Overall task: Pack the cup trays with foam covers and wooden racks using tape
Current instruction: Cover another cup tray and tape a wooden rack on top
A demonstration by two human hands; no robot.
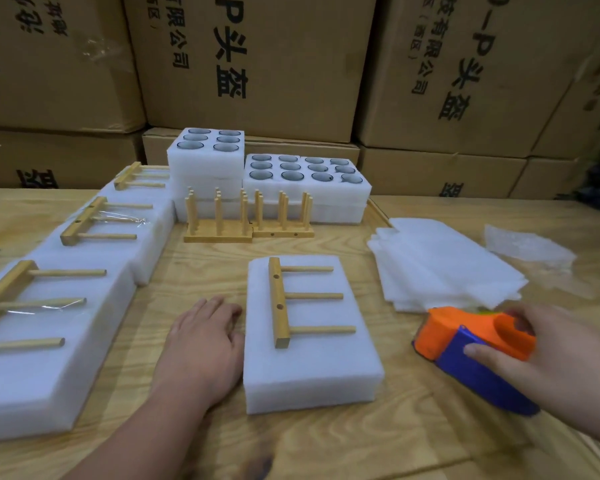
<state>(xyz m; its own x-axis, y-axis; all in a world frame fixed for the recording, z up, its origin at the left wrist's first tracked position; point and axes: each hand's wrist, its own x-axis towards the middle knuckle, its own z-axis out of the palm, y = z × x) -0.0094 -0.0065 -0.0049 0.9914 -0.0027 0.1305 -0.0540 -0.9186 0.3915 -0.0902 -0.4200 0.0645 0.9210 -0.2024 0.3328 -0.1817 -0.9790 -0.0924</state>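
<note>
A covered white foam cup tray (312,368) lies on the wooden table in front of me. A wooden rack (291,301) with three pegs lies flat on top of it. My left hand (205,341) rests flat on the table, its fingers against the tray's left side. My right hand (555,355) grips an orange and blue tape dispenser (471,351) that sits on the table to the right of the tray. A loose stack of thin foam covers (440,265) lies behind the dispenser.
Packed trays with racks taped on top (49,341) line the left side. Open foam trays holding cups (305,171) stand at the back, with upright wooden racks (246,220) before them. Bubble wrap (527,247) lies far right. Cardboard boxes (257,64) wall the rear.
</note>
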